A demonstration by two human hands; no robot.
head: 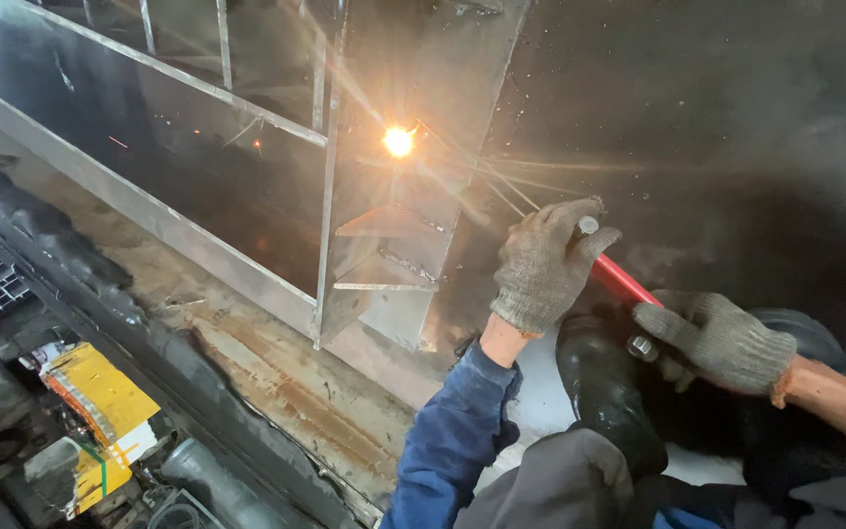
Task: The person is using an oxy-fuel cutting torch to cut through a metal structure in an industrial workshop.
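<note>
Steel frame [374, 255] with bright arc [398, 141] ahead; our gloved left hand [540, 266] and right hand [722, 341] clasp the red-handled tool [622, 279].

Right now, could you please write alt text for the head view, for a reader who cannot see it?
Two gloved hands, left and right, hold a red-handled tool whose thin rod reaches a bright spark on a grey metal frame. A yellow box lies lower left.

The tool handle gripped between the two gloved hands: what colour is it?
Red. The handle shows best in the head view, between the left hand and right hand.
</note>
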